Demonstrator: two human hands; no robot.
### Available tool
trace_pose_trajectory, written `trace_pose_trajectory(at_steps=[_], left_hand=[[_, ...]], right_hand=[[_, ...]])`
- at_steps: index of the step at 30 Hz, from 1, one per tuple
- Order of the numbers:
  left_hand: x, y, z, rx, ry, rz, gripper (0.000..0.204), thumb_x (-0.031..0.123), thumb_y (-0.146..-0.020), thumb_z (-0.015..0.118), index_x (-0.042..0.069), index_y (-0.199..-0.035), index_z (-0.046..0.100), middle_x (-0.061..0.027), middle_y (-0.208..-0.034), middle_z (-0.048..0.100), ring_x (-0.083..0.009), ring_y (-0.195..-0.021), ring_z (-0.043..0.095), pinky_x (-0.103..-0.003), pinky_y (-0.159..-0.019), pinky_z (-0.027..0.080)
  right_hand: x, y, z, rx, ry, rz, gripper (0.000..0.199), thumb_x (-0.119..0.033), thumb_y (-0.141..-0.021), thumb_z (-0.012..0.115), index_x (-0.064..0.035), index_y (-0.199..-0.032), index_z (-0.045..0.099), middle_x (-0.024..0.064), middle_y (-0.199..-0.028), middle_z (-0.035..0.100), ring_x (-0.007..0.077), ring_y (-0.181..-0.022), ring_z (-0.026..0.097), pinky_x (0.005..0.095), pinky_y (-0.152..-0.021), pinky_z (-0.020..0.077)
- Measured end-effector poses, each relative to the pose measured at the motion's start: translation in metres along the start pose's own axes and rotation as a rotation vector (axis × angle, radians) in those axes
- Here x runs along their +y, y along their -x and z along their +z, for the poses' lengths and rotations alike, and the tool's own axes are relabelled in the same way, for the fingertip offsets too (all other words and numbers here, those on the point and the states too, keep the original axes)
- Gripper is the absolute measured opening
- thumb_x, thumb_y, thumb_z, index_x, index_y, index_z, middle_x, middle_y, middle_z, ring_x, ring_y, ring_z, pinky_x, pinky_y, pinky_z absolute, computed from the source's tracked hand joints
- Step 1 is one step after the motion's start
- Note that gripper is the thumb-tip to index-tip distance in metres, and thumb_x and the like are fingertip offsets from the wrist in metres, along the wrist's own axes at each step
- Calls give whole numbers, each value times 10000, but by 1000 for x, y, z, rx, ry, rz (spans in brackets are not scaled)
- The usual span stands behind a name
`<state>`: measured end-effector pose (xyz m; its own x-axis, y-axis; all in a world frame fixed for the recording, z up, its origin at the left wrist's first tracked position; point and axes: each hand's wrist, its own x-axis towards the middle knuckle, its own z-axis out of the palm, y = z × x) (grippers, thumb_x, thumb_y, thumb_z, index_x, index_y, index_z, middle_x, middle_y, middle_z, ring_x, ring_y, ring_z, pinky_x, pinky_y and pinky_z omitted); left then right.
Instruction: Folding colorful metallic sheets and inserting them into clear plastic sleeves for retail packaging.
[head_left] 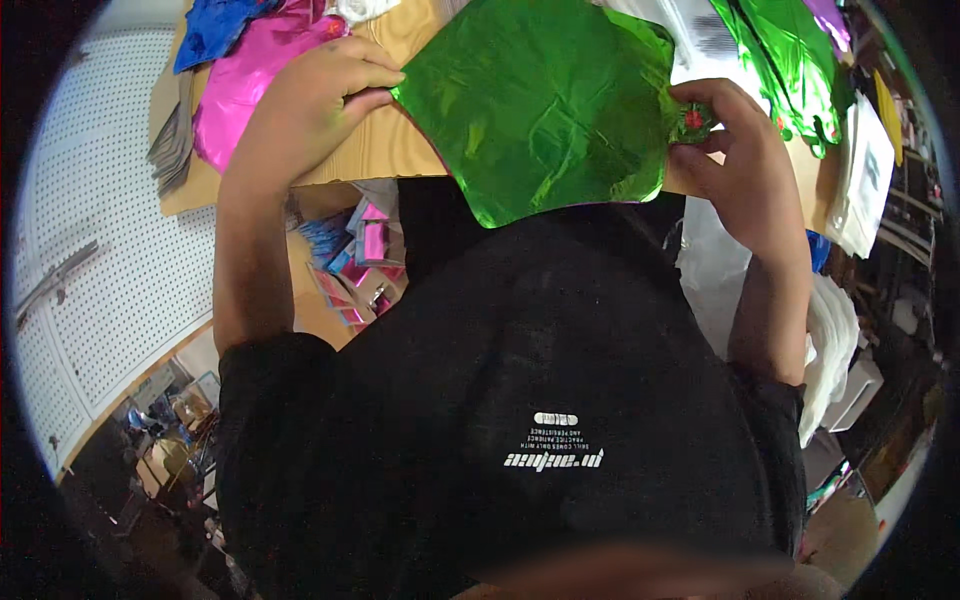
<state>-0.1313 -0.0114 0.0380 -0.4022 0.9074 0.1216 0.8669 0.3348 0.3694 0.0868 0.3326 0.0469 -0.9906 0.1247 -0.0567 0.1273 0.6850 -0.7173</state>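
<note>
While both hands (520,110) pinch it, green foil balloon (545,105) hides table — partly.

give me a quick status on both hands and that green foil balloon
Left hand pinching green foil balloon at its left edge. Right hand gripping its right edge. Balloon flat, held over wooden table. Nothing in the way.

foil sheet (540,105) on table (385,150), between left hand (315,95), right hand (735,150)

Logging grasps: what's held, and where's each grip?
A flat green foil balloon: left hand pinches its left edge, right hand its right edge, by the valve tab.
</note>
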Motion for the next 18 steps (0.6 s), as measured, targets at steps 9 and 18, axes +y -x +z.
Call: trace_pose_trajectory(at_steps=[9, 18], left_hand=[[-1, -1, 1, -14, 10, -33, 214, 65, -854, 764, 23, -1063, 741, -108, -1078, 726, -294, -1000, 699, -370, -874, 551], [0, 1, 1, 42, 23, 0, 213, 70, -861, 755, 34, -1070, 741, -100, -1043, 711, -291, -985, 689, -375, -849, 552]], right_hand=[[3, 7, 0, -28, -249, 92, 431, 87, -881, 695, 22, -1296, 598, 93, -1193, 636, 159, -1018, 661, 296, -847, 591], [1, 8, 3, 23, -320, 156, 471, 88, -844, 732, 13, -1290, 600, 80, -1128, 653, 129, -997, 642, 272, -799, 586]])
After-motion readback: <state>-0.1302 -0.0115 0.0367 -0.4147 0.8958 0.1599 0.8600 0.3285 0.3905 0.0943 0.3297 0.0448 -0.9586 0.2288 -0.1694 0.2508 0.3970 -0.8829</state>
